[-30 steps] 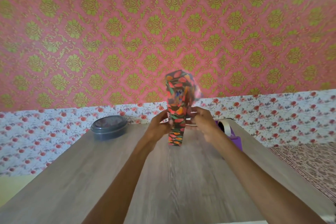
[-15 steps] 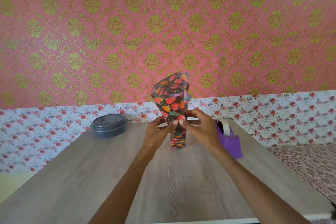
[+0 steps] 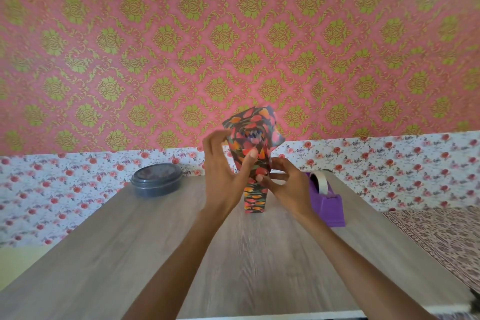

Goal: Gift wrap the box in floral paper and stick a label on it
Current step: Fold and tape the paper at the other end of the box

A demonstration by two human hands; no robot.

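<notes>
Straight ahead of both hands, on the far middle of the table (image 3: 130, 254): the box (image 3: 254, 200), stood on end, long axis vertical, base flat on the wood. Sleeved all round in floral paper (image 3: 255, 125), with the surplus flaring open above where the box top must be, not yet folded down. Gripped from the left by the left hand (image 3: 223, 171), thumb laid across the front of the paper, fingers reaching up round the left edge of the flare. Pinched at mid-height by the right hand (image 3: 283, 182), fingertips (image 3: 259, 178) closed on a fold at the front, just below the left thumb. Both hands touching the paper, neither clearly nearer, the left higher and the right lower. Probably midway through closing the top end, so judged well short of done: flaps to fold, tape to add, no label in view. Turns on that vertical axis: calls for folding downward onto the hidden box top while keeping the tall, narrow parcel from tipping. Just beside the right hand, on its right, a purple tape dispenser (image 3: 327, 202), so likely that hand's reach. Well apart on the left, a dark lidded round container (image 3: 156, 182), contents impossible to tell
</notes>
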